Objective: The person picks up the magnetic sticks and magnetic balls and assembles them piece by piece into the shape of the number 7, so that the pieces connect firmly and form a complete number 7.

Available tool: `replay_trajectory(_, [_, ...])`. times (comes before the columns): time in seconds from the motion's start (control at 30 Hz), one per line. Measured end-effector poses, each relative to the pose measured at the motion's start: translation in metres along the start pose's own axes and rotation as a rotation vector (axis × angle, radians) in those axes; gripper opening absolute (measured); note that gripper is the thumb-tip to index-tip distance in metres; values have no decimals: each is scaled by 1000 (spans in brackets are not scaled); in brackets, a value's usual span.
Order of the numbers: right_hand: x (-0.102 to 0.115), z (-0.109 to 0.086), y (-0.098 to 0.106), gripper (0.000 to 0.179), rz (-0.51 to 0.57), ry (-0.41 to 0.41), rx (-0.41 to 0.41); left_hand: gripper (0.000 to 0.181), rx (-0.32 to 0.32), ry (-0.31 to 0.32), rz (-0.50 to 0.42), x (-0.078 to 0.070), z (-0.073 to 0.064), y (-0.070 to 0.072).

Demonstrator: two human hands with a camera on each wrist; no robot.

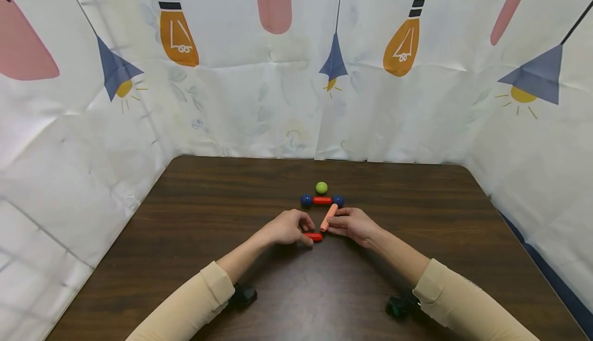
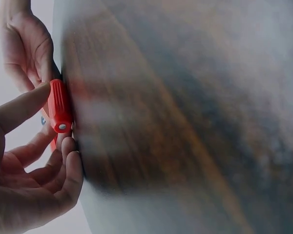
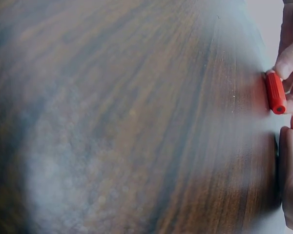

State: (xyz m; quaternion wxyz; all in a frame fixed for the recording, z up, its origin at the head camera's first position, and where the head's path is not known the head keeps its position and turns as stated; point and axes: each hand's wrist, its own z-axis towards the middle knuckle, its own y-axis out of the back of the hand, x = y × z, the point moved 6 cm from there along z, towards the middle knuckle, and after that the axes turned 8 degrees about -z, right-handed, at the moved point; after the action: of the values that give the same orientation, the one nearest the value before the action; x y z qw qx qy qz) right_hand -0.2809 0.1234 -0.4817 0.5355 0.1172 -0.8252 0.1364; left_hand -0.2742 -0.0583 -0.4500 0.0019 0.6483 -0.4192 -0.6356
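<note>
My left hand (image 1: 289,228) pinches a short red ribbed stick (image 1: 316,237) between thumb and fingers, low over the table. A small pale round spot shows in the stick's end (image 2: 62,126) in the left wrist view. Just to the right, my right hand (image 1: 355,225) holds a peach-orange stick (image 1: 329,217) by its side, slanted, with its lower end close to the red one. Beyond the hands, another red stick (image 1: 322,200) lies between a blue ball (image 1: 307,201) on the left and a second blue ball (image 1: 338,200) on the right. The orange stick's upper end is near the right ball.
Behind the blue balls sits a green ball (image 1: 321,187). The dark wood-grain table (image 1: 222,191) reaches back to a white curtain (image 1: 287,109) printed with lamps and bulbs. Dark devices, one (image 1: 244,296) by the left wrist and another (image 1: 397,307) by the right, sit beneath the cuffs.
</note>
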Motion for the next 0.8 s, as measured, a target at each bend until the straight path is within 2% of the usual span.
replay_trajectory(0.33, [-1, 0, 3, 50, 10, 8, 12, 28, 16, 26, 33, -1, 2, -3])
replay_trajectory(0.6, [-2, 0, 2, 51, 6, -5, 4, 20, 25, 15, 15, -4, 0, -4])
replay_trajectory(0.8, [-3, 1, 3, 49, 15, -10, -10, 18, 36, -7, 45, -6, 1, -4])
